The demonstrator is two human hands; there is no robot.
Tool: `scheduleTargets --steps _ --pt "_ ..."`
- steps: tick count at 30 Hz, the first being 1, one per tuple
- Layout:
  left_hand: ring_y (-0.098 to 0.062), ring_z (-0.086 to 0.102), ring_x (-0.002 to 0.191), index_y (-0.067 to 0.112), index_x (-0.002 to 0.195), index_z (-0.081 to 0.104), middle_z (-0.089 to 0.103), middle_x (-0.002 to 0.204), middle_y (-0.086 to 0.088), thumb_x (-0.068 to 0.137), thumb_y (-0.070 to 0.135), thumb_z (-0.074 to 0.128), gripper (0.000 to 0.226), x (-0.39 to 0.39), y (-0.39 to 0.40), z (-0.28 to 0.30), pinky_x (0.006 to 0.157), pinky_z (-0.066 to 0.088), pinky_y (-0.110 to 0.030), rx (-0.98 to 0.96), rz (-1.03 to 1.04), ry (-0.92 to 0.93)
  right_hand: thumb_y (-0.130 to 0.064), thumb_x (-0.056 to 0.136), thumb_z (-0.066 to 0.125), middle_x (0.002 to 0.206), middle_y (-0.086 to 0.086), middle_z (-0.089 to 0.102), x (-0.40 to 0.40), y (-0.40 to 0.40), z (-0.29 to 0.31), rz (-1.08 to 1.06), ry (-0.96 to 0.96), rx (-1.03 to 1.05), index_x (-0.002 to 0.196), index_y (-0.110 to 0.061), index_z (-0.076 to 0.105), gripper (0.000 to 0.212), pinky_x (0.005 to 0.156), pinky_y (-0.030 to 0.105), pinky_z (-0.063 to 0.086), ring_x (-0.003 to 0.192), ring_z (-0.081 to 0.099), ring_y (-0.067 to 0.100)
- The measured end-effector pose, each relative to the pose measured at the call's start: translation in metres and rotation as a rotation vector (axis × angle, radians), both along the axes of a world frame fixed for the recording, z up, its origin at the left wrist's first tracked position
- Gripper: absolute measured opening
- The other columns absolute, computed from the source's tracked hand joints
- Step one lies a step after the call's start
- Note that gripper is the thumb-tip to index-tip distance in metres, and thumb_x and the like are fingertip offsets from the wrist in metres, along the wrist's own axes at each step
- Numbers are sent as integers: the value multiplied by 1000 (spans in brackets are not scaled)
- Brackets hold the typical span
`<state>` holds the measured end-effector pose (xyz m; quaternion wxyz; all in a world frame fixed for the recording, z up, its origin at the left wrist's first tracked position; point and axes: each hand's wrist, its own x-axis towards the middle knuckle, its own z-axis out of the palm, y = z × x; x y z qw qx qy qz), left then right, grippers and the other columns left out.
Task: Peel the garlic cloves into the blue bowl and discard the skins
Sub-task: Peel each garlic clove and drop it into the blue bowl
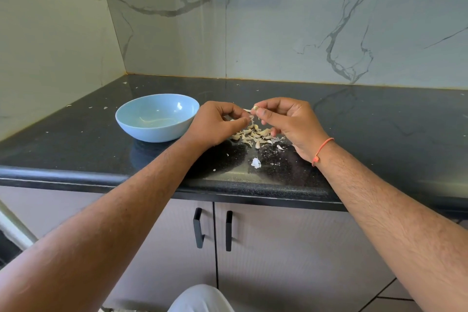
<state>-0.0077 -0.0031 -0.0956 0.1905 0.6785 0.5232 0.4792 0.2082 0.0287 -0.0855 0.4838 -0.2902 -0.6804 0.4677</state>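
Pinched between right hand [286,121] thumb and forefinger: one garlic clove [255,108], held up just right of the blue bowl [157,117]. Left hand [217,123] has fingers curled, tips pinching a skin strip [249,114] next to the clove. Bowl looks nearly empty; can't tell if any cloves are inside. Pile of cloves and skins [255,135] lies on the black counter [379,119], just right of the bowl, under the hands.

Risks: small slick clove could pop out of the pinch and drop back into the pile; skin flakes could drift into the bowl, since it's so close. Stray white skin piece [256,162] sits near the counter front edge, right of the bowl, and could get swept off by a forearm. Open counter well right of the bowl; walls close behind and left of it.
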Motion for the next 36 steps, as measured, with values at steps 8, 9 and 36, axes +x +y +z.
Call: scheduleTargets --steps 8,9,36 --pt "-2 51 49 29 102 82 78 92 19 86 33 88 18 4 -4 -2 56 42 -12 166 9 135 -15 89 81 84 -1 80 1 2 -6 -161 -201 65 95 -16 82 6 58 26 55 68 68 8" --pt "-3 56 50 29 103 82 79 93 18 87 33 87 17 4 -5 -2 56 45 -14 178 5 167 -16 89 81 85 -1 80 0 2 -6 -162 -210 69 94 -17 82 5 59 27 55 69 68 8" --pt "-7 61 47 20 91 85 72 60 10 90 26 83 7 5 -10 4 54 50 -17 28 50 35 -16 92 77 94 0 81 -9 -3 -8 -379 -521 929 103 -18 84 13 75 32 63 84 77 16"
